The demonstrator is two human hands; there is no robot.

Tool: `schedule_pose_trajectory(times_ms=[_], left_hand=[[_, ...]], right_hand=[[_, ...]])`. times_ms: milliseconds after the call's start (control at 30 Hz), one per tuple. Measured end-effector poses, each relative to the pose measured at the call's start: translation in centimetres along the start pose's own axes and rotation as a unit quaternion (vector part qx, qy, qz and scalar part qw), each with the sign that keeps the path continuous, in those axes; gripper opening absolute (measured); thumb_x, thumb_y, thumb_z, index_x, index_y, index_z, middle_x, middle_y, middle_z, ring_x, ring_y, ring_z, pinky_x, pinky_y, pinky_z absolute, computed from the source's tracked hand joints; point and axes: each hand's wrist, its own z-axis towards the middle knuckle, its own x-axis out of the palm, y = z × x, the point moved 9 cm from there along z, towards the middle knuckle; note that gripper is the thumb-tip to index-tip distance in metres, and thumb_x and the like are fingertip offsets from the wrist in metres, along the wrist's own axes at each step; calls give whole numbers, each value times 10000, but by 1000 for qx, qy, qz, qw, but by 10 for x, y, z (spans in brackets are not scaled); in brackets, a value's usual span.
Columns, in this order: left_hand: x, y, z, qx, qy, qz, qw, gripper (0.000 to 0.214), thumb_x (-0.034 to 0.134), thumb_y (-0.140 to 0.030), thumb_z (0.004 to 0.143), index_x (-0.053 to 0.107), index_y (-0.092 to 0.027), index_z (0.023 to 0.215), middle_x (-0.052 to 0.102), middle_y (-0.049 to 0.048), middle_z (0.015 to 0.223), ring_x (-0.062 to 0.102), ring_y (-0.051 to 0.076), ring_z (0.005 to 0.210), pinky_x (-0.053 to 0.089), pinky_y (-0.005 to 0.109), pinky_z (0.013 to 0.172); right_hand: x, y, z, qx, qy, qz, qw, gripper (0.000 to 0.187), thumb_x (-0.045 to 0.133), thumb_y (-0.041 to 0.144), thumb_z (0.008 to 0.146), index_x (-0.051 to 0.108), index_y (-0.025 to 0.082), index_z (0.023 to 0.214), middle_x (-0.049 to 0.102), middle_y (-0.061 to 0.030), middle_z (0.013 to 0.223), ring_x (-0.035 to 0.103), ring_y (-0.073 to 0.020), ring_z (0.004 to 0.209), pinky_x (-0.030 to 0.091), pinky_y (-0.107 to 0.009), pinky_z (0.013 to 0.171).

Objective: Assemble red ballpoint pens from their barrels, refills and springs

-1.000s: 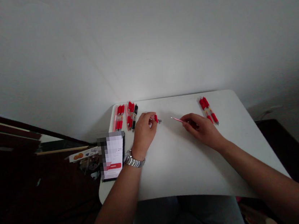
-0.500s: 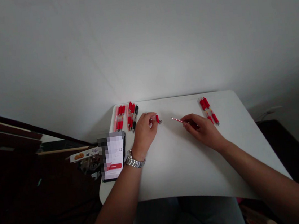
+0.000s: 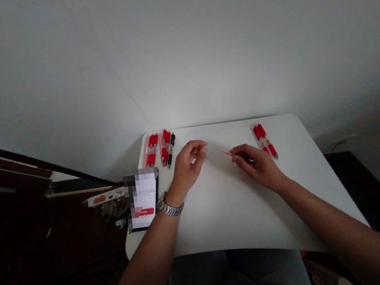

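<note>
While beside left hand (image 3: pixel 185 167), pens (image 3: pixel 164 148), phone (image 3: pixel 144 198).

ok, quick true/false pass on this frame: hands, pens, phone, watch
1. The right hand holds a thin red rod. True.
2. The phone lies at the table's right edge. False: the phone lies at the left edge of the table, by the left wrist.
3. Pens lie in two groups at the far side, left pens and right pens. True.
4. The watch is on the right wrist. False: the watch is on the left wrist.
5. The left hand lies flat on the left pens. False: the left hand is curled, to the right of them.
</note>
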Motion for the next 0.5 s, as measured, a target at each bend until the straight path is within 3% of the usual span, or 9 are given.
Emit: schedule_pose_trajectory(times_ms=[233, 500], left_hand=[[31, -2, -9, -55, 106, -153, 981, 312, 682, -340, 952, 710, -182, 1220, 732, 87, 1063, 677, 149, 958, 548, 302, 941], [39, -3, -11, -58, 113, -152, 980, 279, 699, -373, 944, 747, -202, 1160, 756, 81, 1060, 694, 160, 968, 551, 321, 949]], right_hand=[[5, 4, 0, 0, 23, 49, 999, 238, 540, 369, 1026, 637, 178, 1131, 713, -53, 866, 606, -134, 666, 480, -261, 605], [13, 5, 0, 3, 64, 89, 994, 265, 525, 394, 1040, 623, 183, 1167, 715, -63, 908, 603, -137, 683, 489, -270, 633]])
